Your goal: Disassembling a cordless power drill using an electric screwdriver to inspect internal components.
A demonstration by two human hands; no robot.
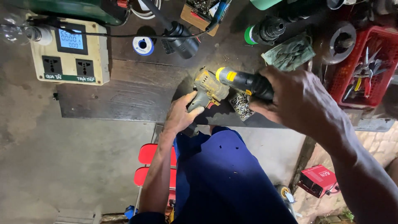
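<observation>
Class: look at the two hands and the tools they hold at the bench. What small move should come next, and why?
Probably bring the screwdriver tip squarely onto the drill body. The right hand holds the yellow-and-black screwdriver with its tip just at the worn drill casing, while the left hand steadies the drill by its grip on the bench. Whether the tip is seated on a screw cannot be seen.

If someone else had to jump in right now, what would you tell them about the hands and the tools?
Left hand: gripping the handle of the worn yellow drill body, held steady on the dark workbench.
Right hand: holding the black and yellow power screwdriver, its tip set against the drill body.
Nearby: a small pile of screws beside the drill body; pliers in the red basket to the right.
Done: the tool is lined up.
Left: I cannot tell which screws are out.
</observation>
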